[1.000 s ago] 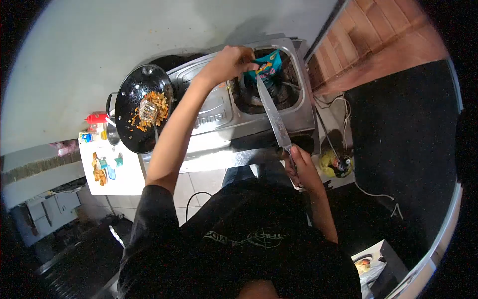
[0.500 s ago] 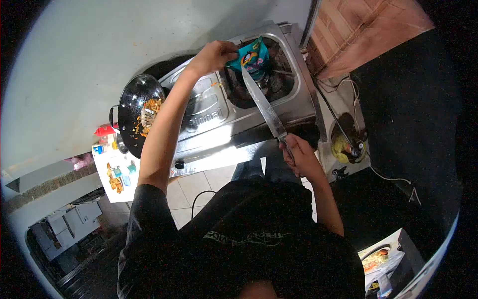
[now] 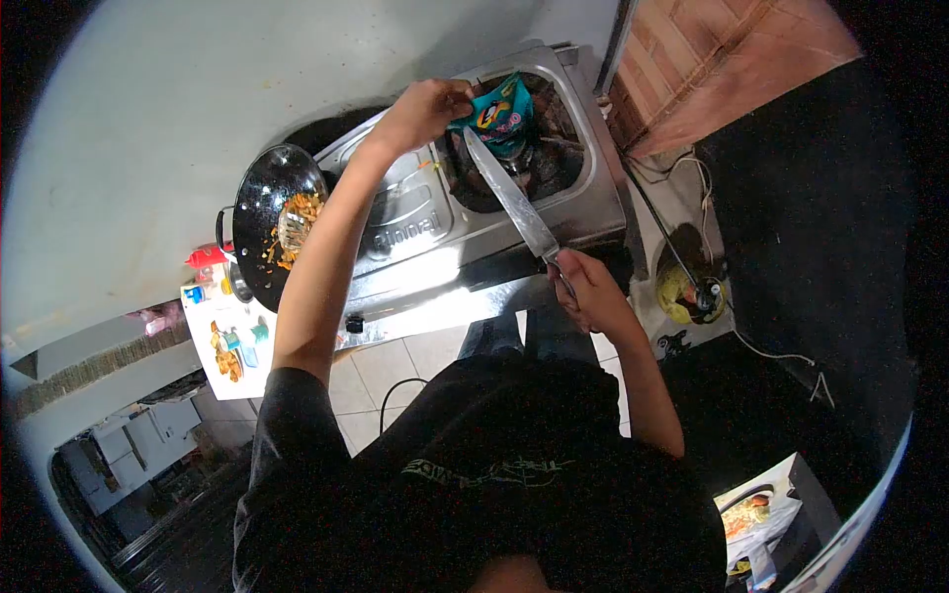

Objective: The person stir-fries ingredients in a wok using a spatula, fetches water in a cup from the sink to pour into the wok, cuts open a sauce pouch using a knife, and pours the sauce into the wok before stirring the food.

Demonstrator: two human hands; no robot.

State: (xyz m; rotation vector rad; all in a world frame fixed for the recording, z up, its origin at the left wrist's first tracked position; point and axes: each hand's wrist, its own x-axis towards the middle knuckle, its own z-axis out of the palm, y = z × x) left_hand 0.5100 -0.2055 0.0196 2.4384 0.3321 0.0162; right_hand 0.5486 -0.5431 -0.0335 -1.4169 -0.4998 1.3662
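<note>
Over the right burner of the gas stove, my left hand is closed on the left edge of a teal packet. The packet has a printed picture and pinkish lettering. My right hand is wrapped round the handle of a large kitchen knife. Its long blade points up and left, with the tip just below the packet's lower left edge. Whether the tip touches the packet I cannot tell. A black wok with chopped, cooked-looking food stands on the stove's left side, partly behind my left forearm.
Left of the stove, a white surface holds a red bottle and several small items. A gas cylinder with a hose stands at the lower right. A wall runs behind the stove.
The knife has shifted left, its tip moving from the packet's front to its lower left edge. My right hand has risen slightly. My left hand keeps its hold on the packet.
</note>
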